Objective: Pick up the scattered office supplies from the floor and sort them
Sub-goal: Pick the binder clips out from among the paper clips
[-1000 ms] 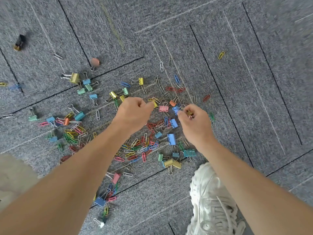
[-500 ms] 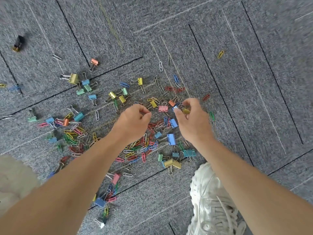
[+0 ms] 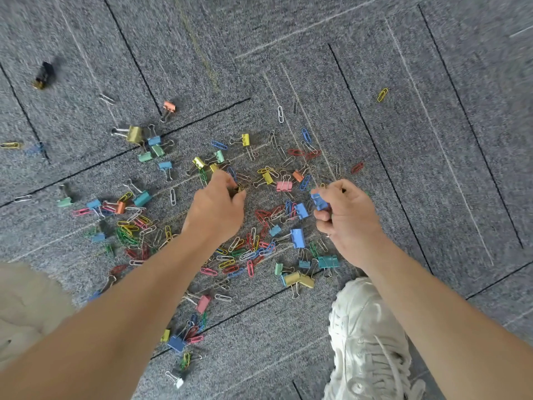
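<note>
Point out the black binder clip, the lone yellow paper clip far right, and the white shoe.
black binder clip (image 3: 43, 74), head view, its dark body.
yellow paper clip (image 3: 382, 95), head view, middle of its loop.
white shoe (image 3: 363, 336), head view, its upper.

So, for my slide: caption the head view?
Right hand holds a blue binder clip; left hand among scattered clips on carpet.

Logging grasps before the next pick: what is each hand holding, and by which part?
Right hand pinches a blue binder clip by its body. Left hand is curled; whether it holds anything cannot be told.
</note>
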A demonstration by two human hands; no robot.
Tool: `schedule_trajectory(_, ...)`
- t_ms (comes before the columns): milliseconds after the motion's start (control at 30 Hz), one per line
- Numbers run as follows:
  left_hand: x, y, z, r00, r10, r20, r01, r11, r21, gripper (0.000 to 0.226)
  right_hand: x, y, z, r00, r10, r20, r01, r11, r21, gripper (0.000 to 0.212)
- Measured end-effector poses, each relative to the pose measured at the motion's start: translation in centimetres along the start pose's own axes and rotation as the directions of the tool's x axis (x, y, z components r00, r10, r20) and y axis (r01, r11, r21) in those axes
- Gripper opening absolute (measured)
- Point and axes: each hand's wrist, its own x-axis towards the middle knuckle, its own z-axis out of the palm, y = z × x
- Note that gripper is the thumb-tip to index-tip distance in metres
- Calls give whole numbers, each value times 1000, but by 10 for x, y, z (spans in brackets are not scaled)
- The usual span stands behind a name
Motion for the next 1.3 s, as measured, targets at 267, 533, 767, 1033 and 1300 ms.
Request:
schedule_trajectory(267, -11, 13, -4, 990, 82, 115, -64, 985, -158, 24, -2, -12, 5, 950, 187, 249, -277, 872, 404, 14)
schedule_trajectory(533, -4, 35, -4, 961, -167, 219, 273, 673, -687, 13, 7, -14, 16, 960, 204, 189, -224, 970, 92, 26)
schedule_trajectory(767, 7, 30, 0, 999, 41, -24, -46, 965, -257, 9, 21, -12, 38, 914, -325, 243, 340, 286, -896, 30)
schedule_trajectory(1033, 13, 27, 5, 987, 106, -118, -85, 982, 167, 31, 26, -4, 34, 917, -350, 193, 341, 433, -834, 20)
schedule_trajectory(1300, 12, 47, 3, 955, 297, -18, -255, 849, 462, 26, -6, -6, -12, 991, -97, 91, 127, 900, -418, 22)
